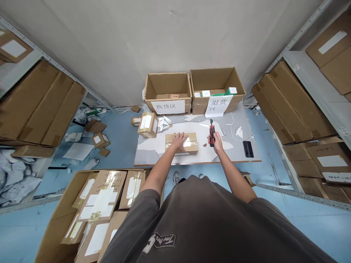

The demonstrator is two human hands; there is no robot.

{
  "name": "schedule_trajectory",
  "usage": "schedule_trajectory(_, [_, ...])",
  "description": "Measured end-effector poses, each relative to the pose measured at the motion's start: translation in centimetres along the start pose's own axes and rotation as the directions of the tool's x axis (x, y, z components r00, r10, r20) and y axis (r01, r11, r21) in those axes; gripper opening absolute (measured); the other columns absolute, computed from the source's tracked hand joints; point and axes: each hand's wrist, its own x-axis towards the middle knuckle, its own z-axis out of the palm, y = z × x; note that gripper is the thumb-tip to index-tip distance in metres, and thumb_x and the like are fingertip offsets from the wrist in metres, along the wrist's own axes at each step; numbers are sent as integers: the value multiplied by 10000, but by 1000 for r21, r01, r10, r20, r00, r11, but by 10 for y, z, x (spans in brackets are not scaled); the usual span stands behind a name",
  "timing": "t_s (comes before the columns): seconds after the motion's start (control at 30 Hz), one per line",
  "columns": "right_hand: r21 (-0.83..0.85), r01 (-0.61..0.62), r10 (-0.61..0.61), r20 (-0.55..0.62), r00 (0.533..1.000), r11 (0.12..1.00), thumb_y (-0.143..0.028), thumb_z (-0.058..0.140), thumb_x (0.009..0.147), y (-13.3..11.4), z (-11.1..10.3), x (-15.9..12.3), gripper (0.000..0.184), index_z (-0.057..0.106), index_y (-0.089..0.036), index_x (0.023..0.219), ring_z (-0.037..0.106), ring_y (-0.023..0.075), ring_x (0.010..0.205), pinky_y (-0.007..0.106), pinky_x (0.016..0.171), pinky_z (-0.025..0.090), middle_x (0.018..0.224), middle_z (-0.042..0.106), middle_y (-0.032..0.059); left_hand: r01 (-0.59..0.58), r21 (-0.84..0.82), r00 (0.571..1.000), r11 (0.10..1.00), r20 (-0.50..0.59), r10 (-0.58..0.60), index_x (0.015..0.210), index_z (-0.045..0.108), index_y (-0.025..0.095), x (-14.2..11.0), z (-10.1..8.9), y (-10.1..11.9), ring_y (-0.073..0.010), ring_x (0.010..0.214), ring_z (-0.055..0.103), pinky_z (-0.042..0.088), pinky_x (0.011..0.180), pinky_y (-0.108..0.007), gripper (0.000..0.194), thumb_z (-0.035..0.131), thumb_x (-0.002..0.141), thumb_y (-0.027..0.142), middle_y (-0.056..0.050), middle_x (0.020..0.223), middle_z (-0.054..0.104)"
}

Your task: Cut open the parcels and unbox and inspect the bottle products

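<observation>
Red-and-black, the utility knife (212, 135) sat in your right hand (218, 143), fingers closed round its handle, while your left hand (179, 141) lay spread on the taped cardboard carton (194, 138) atop the worktable (148, 155), steadying best with fingertips clear of the exposed blade (211, 121).

A plain grey wall (170, 40) is faced by the worktop (148, 153), which is set on a pale blue floor (120, 146). Both sides are lined with metal shelving (301, 65) stacked with cartons (287, 102)
</observation>
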Motion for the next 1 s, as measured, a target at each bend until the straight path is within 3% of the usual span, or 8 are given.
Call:
schedule_trajectory(0.3, [18,-43,44,-15,999,999,-688,602,942,0,1,-13,443,481,-298,1112,599,145,592,265,528,546,845,714,-22,245,-33,966,969,-69,-247,1732,185,243,6,-8,18,-544,1590,223,258,1238,-658,1371,801,648,814,-274,1779,162])
schedule_trajectory(0.47, [33,-42,43,-9,999,999,-704,601,935,4,6,-15,459,495,-297,1119,603,146,579,272,526,539,837,720,-22,535,-49,844,843,-10,-536,1733,189,206,17,-15,42,-570,1533,331,333,1177,-679,1303,618,730,916,-307,1757,217])
schedule_trajectory(0.57, [81,-43,43,-1,999,996,-701,622,930,7,11,-14,456,502,-293,1097,593,135,567,265,531,537,825,725,-30,573,18,820,819,-11,-573,1728,212,189,21,-17,51,-587,1458,427,413,1088,-706,1257,610,760,885,-343,1722,280])
schedule_trajectory(0.63, [100,-52,52,5,999,994,-698,637,925,9,13,-13,461,508,-291,1098,592,129,562,258,528,534,820,730,-35,561,12,828,828,-10,-561,1736,185,188,19,-17,47,-580,1451,445,444,1066,-692,1253,614,775,868,-344,1733,249])
schedule_trajectory(0.7, [101,-64,63,13,998,993,-701,648,914,11,15,-11,477,514,-288,1111,590,127,557,252,517,523,817,734,-36,499,-44,866,865,-10,-500,1750,127,216,12,-18,33,-558,1507,394,442,1103,-659,1261,631,785,853,-299,1779,147])
schedule_trajectory(0.83, [72,-77,75,29,997,994,-708,641,903,13,16,-9,497,529,-283,1135,585,131,550,254,501,501,808,727,-35,105,-55,992,993,-62,-109,1749,102,378,-7,-22,-15,-493,1655,81,303,1251,-634,1300,786,719,779,-119,1838,12])
schedule_trajectory(0.9, [60,-72,70,38,997,996,-707,633,909,15,17,-9,490,529,-284,1132,588,134,553,257,509,500,809,728,-33,-57,-26,998,998,25,58,1734,172,435,-14,-21,-37,-476,1667,-6,231,1288,-637,1309,850,660,756,-62,1843,-17])
schedule_trajectory(1.0, [37,-69,67,49,997,997,-719,630,909,19,20,-11,493,521,-284,1115,589,139,548,263,511,499,803,730,-29,-51,-55,991,997,117,57,1718,213,475,-19,-14,-52,-491,1659,83,298,1273,-605,1277,872,653,724,-30,1843,-35])
